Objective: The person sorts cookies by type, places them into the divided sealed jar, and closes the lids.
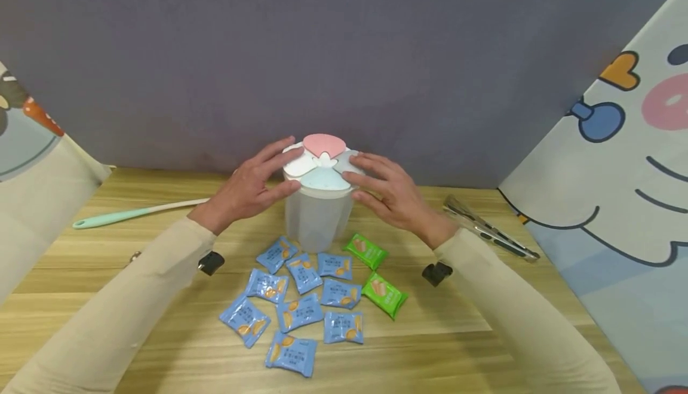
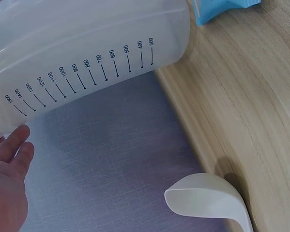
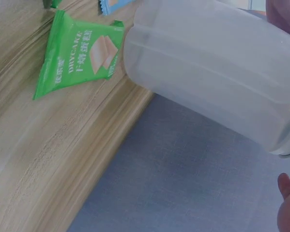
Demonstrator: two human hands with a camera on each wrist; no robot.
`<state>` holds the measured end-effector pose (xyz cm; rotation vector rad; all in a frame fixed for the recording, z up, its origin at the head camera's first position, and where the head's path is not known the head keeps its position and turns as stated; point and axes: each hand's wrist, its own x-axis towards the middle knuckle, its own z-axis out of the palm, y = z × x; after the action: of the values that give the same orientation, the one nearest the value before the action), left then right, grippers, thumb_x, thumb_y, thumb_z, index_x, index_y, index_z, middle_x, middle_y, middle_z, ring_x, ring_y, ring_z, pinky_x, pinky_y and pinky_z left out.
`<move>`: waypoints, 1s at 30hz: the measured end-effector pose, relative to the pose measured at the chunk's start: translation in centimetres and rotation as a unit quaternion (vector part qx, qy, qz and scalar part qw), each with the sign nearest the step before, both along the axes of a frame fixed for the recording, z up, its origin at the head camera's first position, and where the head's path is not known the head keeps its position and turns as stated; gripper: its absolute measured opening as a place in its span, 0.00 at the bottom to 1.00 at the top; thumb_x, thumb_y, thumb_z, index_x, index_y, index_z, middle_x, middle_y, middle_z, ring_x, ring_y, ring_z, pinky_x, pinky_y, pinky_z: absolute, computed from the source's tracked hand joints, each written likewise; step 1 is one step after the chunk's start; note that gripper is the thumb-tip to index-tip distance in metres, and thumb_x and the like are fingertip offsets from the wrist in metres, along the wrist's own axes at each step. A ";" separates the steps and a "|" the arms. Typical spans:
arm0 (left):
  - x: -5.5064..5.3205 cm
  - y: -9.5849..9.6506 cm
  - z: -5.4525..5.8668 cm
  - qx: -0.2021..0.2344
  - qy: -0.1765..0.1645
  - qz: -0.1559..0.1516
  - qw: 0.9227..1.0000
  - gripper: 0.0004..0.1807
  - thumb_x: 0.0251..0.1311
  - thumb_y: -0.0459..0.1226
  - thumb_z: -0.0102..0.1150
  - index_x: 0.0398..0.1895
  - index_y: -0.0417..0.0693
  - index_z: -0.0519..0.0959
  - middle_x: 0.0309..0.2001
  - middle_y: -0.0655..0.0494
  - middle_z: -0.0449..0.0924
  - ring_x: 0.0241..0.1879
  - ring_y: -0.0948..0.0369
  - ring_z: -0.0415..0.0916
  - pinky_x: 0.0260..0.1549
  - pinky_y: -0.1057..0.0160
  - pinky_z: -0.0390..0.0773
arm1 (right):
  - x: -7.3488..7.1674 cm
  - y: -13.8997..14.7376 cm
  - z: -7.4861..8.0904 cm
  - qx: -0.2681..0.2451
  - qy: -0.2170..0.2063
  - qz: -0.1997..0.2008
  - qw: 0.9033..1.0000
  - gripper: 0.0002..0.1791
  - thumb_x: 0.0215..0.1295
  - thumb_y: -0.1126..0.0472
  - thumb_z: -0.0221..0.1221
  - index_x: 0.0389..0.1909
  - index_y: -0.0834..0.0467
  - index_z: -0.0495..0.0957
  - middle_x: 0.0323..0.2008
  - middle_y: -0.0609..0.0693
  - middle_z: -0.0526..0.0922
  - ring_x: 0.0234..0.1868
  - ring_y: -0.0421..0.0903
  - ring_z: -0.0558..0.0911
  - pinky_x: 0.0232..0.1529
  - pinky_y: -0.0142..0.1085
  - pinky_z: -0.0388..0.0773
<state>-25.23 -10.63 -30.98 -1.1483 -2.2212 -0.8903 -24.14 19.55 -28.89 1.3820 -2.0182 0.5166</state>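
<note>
While the tall container (image 1: 316, 215) stands upright on the table (image 1: 414, 352), its long axis vertical between the left hand (image 1: 255, 180) and the right hand (image 1: 395, 194), both hands rest spread, unclenched fingers on the petal-patterned lid (image 1: 324, 179) from opposite sides, neither plainly nearer. The left wrist view reveals measuring marks (image 2: 91, 77) along the container's wall that the head view lacks.

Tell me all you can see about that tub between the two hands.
The tub looks like frosted plastic, with printed marks from 300 to 1500 up one side. Its lid is on, with pink, white, grey and pale blue petal-like segments around a white centre. It stands upright on the wood-grain table, behind blue packets and green packets. The left hand and right hand touch the lid from opposite sides.
</note>
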 end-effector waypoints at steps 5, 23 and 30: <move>0.0 0.1 0.0 0.014 0.010 0.003 1.000 0.40 0.62 0.65 0.43 0.66 0.45 0.68 0.67 0.43 0.60 0.64 0.48 0.61 0.56 0.42 0.65 | 0.1 -0.4 0.3 -0.011 -0.012 0.003 1.000 0.23 0.71 0.44 0.49 0.51 0.54 0.81 0.55 0.58 0.76 0.59 0.58 0.69 0.60 0.48 0.64; 0.0 0.7 0.2 0.021 0.009 0.006 1.000 0.39 0.61 0.64 0.45 0.64 0.47 0.71 0.67 0.44 0.62 0.63 0.48 0.62 0.54 0.42 0.67 | -0.2 -0.7 0.8 -0.038 0.006 -0.017 0.999 0.22 0.72 0.46 0.48 0.44 0.56 0.85 0.46 0.57 0.81 0.50 0.55 0.75 0.47 0.46 0.73; -0.1 0.6 0.2 0.022 0.014 0.007 1.000 0.39 0.61 0.65 0.44 0.63 0.46 0.72 0.67 0.45 0.62 0.63 0.48 0.63 0.55 0.43 0.66 | -0.4 -0.8 1.5 -0.040 0.001 -0.010 0.999 0.22 0.72 0.46 0.48 0.43 0.57 0.85 0.44 0.55 0.83 0.45 0.53 0.77 0.45 0.43 0.74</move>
<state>-25.30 -10.08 -30.74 -1.1180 -2.1740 -0.9067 -24.49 18.77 -27.42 1.3121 -1.9862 0.5821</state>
